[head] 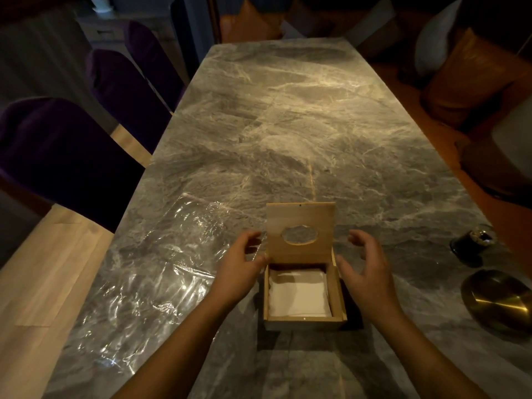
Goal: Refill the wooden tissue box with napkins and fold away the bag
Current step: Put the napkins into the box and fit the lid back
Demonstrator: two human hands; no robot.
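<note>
The wooden tissue box [337,298] stands on the marble table near its front edge, its hinged lid [300,223] raised upright with an oval hole in it. White napkins [299,296] lie flat inside the box. A clear plastic bag [149,272] lies spread flat on the table to the left of the box. My left hand [239,267] hovers at the lid's left edge, fingers apart and holding nothing. My right hand [367,267] hovers at the box's right side, fingers curled open, empty.
A brass dome-shaped dish [501,300] and a small dark jar [472,243] sit at the table's right edge. Purple chairs [57,156] line the left side. An orange bench with cushions [466,82] runs along the right. The grey marble table [288,125] stretches away.
</note>
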